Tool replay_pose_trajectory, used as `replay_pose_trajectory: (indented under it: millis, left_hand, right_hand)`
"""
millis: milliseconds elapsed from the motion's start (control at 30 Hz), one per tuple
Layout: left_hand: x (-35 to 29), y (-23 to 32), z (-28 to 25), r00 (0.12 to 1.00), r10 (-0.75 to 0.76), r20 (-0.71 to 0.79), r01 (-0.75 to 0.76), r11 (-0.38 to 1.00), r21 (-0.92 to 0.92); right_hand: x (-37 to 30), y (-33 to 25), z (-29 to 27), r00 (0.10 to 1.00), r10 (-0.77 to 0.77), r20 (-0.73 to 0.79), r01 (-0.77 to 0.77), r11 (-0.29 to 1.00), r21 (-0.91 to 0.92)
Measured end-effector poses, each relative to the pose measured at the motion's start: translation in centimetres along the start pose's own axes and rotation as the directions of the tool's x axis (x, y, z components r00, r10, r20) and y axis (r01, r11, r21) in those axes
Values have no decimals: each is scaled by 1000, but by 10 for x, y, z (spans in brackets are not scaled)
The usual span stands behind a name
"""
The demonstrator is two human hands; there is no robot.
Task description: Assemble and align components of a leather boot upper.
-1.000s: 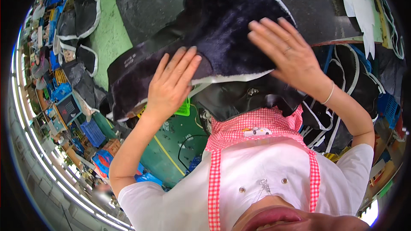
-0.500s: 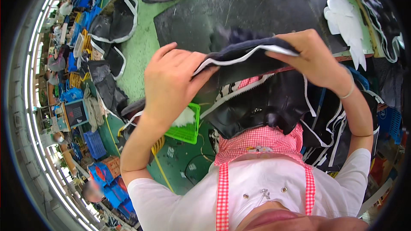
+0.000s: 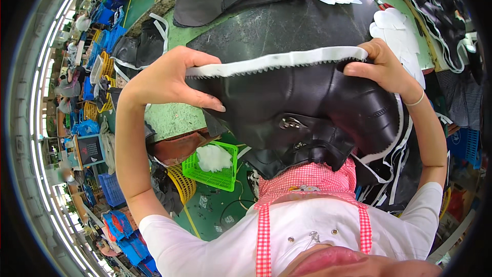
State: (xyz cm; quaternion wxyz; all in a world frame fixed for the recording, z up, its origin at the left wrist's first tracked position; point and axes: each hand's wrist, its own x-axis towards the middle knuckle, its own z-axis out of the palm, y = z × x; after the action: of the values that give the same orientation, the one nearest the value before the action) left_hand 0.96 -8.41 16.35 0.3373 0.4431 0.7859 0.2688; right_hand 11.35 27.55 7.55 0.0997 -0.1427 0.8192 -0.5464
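Note:
A large black leather-like boot upper point(image 3: 266, 97) is stretched between my two hands. White toothed edging point(image 3: 282, 61) runs along its far edge, and a small metal buckle point(image 3: 290, 122) sits on its lower part with a strap. My left hand point(image 3: 164, 74) pinches the left end of the edging, fingers behind and thumb on the black face. At the right end my right hand point(image 3: 387, 69) grips the same edge, thumb in front. The lower part of the upper hangs over the pink checked apron point(image 3: 307, 177).
Beyond my hands, a dark board point(image 3: 261, 25) covers part of the green table point(image 3: 171, 123). Black cut pieces point(image 3: 200, 0) and white shaped sheets point(image 3: 392, 28) lie around it. A green basket point(image 3: 220, 182) with white material stands below. More edged black pieces point(image 3: 141, 43) lie left.
The upper has turned from its folded, edge-on position to show its smooth black face. My left hand has moved left, spreading the edge wider; my right hand has shifted slightly right.

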Motion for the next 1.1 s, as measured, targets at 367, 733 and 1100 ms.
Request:
replay_pose_trajectory:
  millis: [367, 733, 1100]
  left_hand:
    - [65, 1, 3, 984, -64, 168, 107, 959, -262]
    - [55, 1, 147, 902, -210, -378, -297, 335, -894]
    - [-43, -3, 264, 717, -691, -85, -133, -16, -991]
  right_hand:
    - [23, -10, 46, 979, -79, 187, 15, 948, 319]
    - [-10, 17, -4, 976, 82, 204, -164, 889, 428]
    - [0, -13, 52, 906, 93, 414, 29, 960, -278]
